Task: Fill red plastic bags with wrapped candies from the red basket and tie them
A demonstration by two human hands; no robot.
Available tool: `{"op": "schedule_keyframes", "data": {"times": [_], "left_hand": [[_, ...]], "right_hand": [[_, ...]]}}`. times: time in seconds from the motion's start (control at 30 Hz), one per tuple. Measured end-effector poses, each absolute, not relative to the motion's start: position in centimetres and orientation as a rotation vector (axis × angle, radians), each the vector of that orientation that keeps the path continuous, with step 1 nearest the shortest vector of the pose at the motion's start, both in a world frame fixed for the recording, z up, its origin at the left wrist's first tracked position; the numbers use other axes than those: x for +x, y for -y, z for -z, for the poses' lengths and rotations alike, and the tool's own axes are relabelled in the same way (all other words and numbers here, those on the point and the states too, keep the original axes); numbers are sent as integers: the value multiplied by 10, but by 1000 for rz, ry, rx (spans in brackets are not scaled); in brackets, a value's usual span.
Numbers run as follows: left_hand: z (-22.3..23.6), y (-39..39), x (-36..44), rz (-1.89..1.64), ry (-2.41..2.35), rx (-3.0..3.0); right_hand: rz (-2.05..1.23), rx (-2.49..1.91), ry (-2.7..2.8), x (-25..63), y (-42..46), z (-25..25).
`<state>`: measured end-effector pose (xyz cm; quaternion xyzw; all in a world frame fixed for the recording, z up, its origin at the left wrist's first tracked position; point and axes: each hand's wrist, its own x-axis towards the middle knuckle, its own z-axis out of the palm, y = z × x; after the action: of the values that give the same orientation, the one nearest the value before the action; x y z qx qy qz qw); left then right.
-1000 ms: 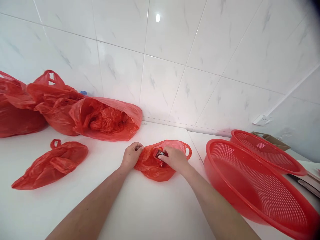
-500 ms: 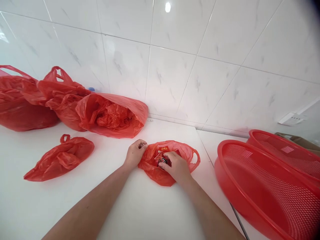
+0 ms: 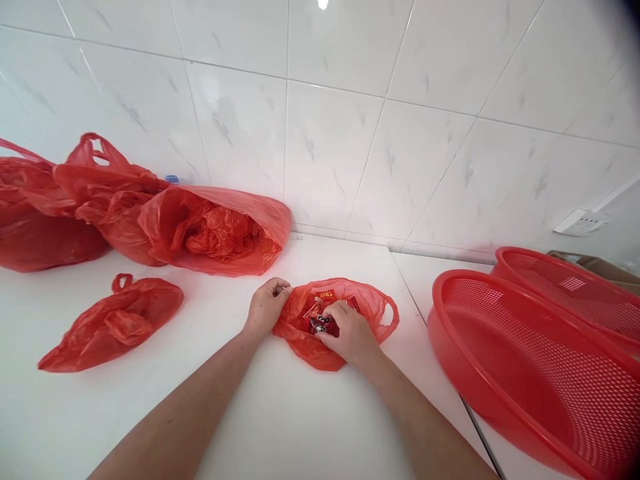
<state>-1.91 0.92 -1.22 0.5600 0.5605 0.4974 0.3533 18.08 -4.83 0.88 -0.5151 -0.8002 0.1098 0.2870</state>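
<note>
A red plastic bag (image 3: 313,353) lies open on the white table, its handle loop pointing right. My left hand (image 3: 267,308) is closed, pinching the left edge of the bag's mouth. My right hand (image 3: 350,332) reaches into the opening, thumb and fingers closed around a small packet (image 3: 323,321) with black, white and red print. Other small shiny red packets lie inside the bag around the fingers, partly hidden. A red and yellow label (image 3: 325,294) shows at the back of the opening.
A smaller red bag (image 3: 117,323) lies flat at left. Behind it, a large red bag stuffed with crumpled red plastic (image 3: 225,230) and more full red bags (image 3: 50,233) stand against the tiled wall (image 3: 330,147). Two red mesh baskets (image 3: 465,313) sit at right beyond a table seam.
The view has shifted slightly. My right hand has moved a little within the bag, and the packet at its fingers now shows less of its printed face. My left hand stays on the bag's edge.
</note>
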Motion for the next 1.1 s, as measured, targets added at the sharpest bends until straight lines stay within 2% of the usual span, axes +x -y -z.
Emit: {"op": "schedule_keyframes", "data": {"times": [0.23,0.47,0.93,1.1], "left_hand": [[8,-7,-19,-1284,-1460,1447],[9,-8,-19,-1290,-1446,1451],[9,-8,-19,-1280,-1439,1456],[7,-7,-19,-1272,-1448,1449]], "right_hand": [[-209,-1250,2032,179,51,-10],[95,-1585,1731,222,38,-14],[19,-1655,2035,220,29,2],[36,-1670,1961,222,28,3]]}}
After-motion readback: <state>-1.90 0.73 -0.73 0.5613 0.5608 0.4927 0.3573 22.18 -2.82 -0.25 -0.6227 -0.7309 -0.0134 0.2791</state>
